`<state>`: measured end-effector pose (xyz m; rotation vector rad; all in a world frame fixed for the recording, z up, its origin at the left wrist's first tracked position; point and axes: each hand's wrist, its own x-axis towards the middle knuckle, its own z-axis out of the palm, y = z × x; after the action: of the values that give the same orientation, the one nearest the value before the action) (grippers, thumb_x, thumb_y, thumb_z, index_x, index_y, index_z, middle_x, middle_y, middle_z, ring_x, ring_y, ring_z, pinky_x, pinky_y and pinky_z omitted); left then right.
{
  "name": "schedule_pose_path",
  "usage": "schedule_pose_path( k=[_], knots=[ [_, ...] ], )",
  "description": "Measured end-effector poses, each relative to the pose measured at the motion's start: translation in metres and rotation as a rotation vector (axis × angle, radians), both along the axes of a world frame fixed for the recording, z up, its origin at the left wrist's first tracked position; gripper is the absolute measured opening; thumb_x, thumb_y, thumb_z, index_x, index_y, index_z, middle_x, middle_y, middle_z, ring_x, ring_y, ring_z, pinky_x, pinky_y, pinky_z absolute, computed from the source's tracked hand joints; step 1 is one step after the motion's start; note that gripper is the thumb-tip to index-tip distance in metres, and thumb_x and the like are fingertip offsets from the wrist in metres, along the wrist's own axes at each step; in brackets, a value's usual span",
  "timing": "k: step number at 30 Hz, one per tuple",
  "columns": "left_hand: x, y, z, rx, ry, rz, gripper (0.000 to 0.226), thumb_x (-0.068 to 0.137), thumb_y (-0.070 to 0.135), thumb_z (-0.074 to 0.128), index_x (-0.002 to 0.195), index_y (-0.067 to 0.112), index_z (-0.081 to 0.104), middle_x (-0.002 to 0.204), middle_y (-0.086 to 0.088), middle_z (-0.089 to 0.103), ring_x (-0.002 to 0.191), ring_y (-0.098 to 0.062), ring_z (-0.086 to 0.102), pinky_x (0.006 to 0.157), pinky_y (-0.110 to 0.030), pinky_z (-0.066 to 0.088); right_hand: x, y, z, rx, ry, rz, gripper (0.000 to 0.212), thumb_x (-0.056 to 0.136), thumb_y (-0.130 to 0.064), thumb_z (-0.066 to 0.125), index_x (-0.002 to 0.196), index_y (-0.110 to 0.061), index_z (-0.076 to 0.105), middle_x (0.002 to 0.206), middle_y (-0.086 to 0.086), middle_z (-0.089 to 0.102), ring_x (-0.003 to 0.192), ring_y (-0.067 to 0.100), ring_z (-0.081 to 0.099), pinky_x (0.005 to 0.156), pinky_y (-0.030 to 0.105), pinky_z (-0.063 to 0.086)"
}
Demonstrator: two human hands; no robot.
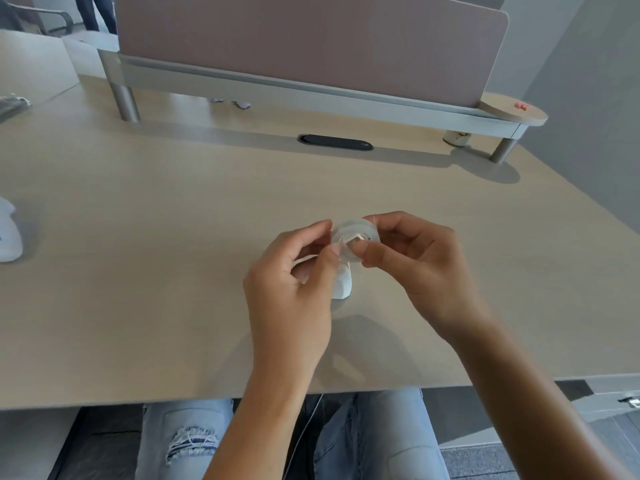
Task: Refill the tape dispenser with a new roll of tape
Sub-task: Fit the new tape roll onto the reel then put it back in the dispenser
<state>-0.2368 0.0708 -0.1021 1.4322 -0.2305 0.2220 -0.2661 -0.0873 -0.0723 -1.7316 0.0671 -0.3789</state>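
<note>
Pale wood-grain surface (173, 220) spans view. Clear round tape roll (354, 237) above surface centre, between left hand (294, 282) and right hand (415, 265), both gripping it. White plastic tape dispenser (341, 284) directly below roll, between hands, partly behind left hand. Black oval cable grommet (335, 142) behind hands, set in surface. Grey metal riser shelf (311, 95) behind grommet; mauve fabric divider panel (311, 39) on it. Small white cylindrical container (456, 137) under shelf's right end. White rounded object (8, 233) at far left edge.
</note>
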Motion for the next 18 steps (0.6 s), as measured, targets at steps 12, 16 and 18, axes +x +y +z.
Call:
schedule_pose_path(
  k=[12, 16, 18],
  knots=[
    [0.020, 0.010, -0.021, 0.339, -0.080, 0.341, 0.034, 0.091, 0.000, 0.065, 0.122, 0.012, 0.071, 0.119, 0.005, 0.063, 0.113, -0.015, 0.056, 0.090, 0.000, 0.034, 0.038, -0.013, -0.009, -0.212, 0.111, -0.014, 0.017, 0.083, -0.022, 0.088, 0.097, -0.018, 0.081, 0.097, -0.002, 0.083, 0.093, 0.025, 0.079, 0.087, 0.040, 0.065],
    [0.017, 0.013, -0.028, 0.327, 0.038, 0.260, 0.043, 0.091, 0.005, 0.063, 0.131, 0.020, 0.064, 0.125, 0.010, 0.059, 0.112, -0.012, 0.056, 0.093, -0.016, 0.045, 0.037, -0.012, -0.010, -0.387, 0.093, 0.001, 0.014, 0.085, -0.022, 0.087, 0.098, -0.022, 0.080, 0.094, -0.012, 0.081, 0.084, 0.014, 0.075, 0.079, 0.031, 0.062],
    [0.017, 0.014, -0.030, 0.355, 0.064, 0.223, 0.046, 0.090, 0.008, 0.064, 0.134, 0.021, 0.062, 0.128, 0.009, 0.059, 0.108, -0.007, 0.056, 0.092, -0.020, 0.047, 0.035, -0.011, -0.011, -0.455, 0.091, 0.017, 0.015, 0.085, -0.024, 0.086, 0.099, -0.023, 0.080, 0.094, -0.009, 0.081, 0.084, 0.013, 0.074, 0.082, 0.035, 0.061]
  ],
)
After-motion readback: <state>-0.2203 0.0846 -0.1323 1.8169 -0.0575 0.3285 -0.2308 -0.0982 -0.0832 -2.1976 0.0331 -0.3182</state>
